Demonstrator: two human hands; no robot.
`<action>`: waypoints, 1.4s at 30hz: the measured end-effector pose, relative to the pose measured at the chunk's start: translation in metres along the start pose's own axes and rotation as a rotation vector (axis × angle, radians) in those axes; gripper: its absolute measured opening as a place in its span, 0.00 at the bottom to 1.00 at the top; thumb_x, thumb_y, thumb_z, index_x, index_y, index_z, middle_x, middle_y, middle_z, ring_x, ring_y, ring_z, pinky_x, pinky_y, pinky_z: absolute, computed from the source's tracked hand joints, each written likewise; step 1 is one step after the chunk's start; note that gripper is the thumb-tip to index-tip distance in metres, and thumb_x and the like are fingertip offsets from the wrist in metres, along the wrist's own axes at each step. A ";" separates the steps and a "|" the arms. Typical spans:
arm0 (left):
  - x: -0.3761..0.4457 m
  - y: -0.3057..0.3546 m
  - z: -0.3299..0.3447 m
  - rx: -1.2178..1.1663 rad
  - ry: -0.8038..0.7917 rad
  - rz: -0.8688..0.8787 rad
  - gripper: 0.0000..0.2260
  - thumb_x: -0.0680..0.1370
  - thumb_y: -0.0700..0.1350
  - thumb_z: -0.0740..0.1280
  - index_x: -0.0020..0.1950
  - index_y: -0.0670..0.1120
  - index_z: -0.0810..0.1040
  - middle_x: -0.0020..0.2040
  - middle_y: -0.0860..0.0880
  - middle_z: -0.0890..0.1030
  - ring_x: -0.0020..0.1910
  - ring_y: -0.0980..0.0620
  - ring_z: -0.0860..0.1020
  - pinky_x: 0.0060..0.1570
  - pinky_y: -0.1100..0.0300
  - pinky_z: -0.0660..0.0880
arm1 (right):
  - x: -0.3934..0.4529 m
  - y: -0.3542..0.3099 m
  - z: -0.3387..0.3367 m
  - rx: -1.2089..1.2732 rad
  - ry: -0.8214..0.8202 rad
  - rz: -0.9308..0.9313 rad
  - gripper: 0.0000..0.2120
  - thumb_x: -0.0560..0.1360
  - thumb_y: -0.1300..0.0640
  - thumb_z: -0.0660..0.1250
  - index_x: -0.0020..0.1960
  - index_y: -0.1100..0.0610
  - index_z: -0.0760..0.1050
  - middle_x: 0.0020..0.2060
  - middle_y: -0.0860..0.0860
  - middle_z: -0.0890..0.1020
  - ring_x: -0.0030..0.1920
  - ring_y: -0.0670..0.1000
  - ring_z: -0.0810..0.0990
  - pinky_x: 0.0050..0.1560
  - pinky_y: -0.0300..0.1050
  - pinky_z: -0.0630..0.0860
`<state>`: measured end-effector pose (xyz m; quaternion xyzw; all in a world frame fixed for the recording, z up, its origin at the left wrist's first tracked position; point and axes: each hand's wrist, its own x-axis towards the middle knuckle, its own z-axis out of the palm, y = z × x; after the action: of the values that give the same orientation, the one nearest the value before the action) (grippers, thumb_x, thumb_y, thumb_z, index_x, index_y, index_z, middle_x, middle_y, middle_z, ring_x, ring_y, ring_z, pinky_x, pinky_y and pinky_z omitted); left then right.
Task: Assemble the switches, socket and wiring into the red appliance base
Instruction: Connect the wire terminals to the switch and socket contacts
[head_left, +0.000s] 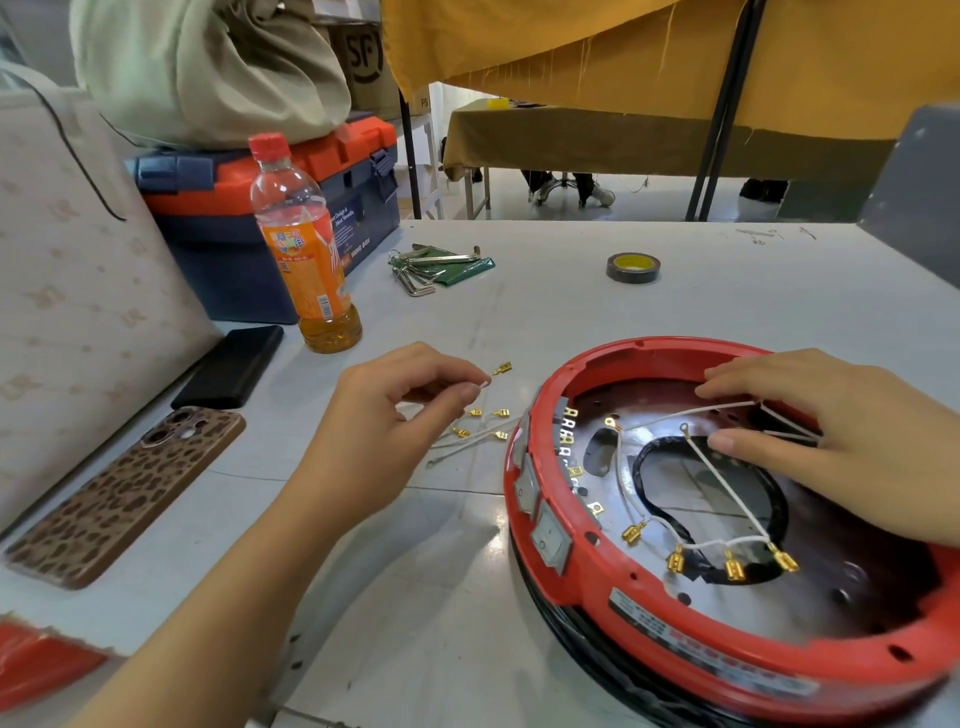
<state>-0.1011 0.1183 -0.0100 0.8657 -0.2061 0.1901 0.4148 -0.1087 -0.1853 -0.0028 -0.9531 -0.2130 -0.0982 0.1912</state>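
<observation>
Left hand (395, 415) pinched loose white wires (470, 441) w/ gold terminals on table (415, 571). Right hand (831, 431), fingers spread, rested on wires inside red base (571, 587).

Two hands (395, 415), two phones (130, 488), one bottle (304, 249).

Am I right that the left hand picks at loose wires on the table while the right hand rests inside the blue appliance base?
Not quite: the head view shows the appliance base is red, not blue. The left hand does pick at the loose wires, and the right hand rests inside the base.
</observation>
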 end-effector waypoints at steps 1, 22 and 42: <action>0.001 0.003 0.000 -0.006 -0.002 0.009 0.10 0.75 0.39 0.68 0.46 0.56 0.80 0.42 0.58 0.80 0.41 0.59 0.79 0.43 0.71 0.74 | 0.000 -0.001 -0.001 -0.003 0.000 0.005 0.15 0.69 0.28 0.56 0.52 0.31 0.69 0.55 0.34 0.74 0.59 0.42 0.71 0.58 0.42 0.66; 0.018 0.079 0.031 -0.455 -0.209 -0.049 0.10 0.76 0.38 0.65 0.43 0.49 0.84 0.33 0.51 0.81 0.33 0.60 0.75 0.38 0.70 0.74 | -0.005 -0.047 -0.013 0.901 0.240 -0.155 0.09 0.67 0.63 0.72 0.45 0.53 0.80 0.37 0.50 0.83 0.40 0.46 0.82 0.46 0.36 0.78; 0.026 0.090 0.037 -0.258 -0.267 0.059 0.04 0.73 0.45 0.71 0.43 0.53 0.84 0.40 0.52 0.83 0.40 0.53 0.81 0.45 0.56 0.79 | -0.008 -0.042 -0.014 0.799 0.339 -0.110 0.05 0.67 0.59 0.73 0.41 0.52 0.80 0.37 0.50 0.84 0.40 0.49 0.84 0.45 0.42 0.80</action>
<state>-0.1201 0.0323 0.0389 0.8163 -0.3072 0.0577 0.4857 -0.1359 -0.1583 0.0210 -0.7619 -0.2501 -0.1734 0.5717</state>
